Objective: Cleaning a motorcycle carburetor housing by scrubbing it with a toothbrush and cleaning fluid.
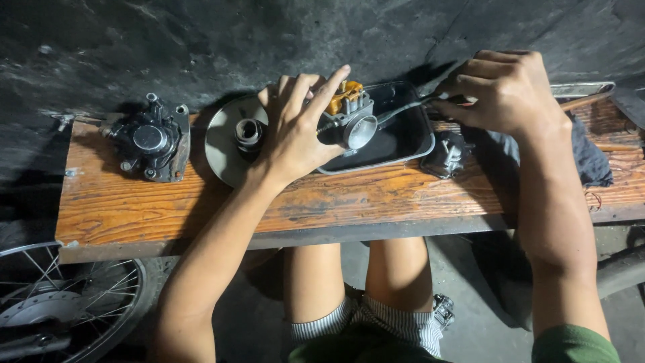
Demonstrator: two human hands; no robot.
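My left hand (pixel 295 128) grips a metal carburetor (pixel 353 121) with an orange top piece, holding it over the near-left corner of a dark rectangular metal tray (pixel 410 138). My right hand (pixel 500 91) is closed on the handle of a thin tool (pixel 403 111) whose shaft reaches left toward the carburetor body. Both rest above a worn orange wooden bench (pixel 201 202). Under my left hand lies a round pulley disc (pixel 225 138) with a central hub.
A black engine part (pixel 151 141) sits at the bench's left end. A small dark metal part (pixel 447 156) and a dark cloth (pixel 591 158) lie to the right of the tray. A spoked wheel (pixel 60 302) stands at the lower left. My knees are under the bench.
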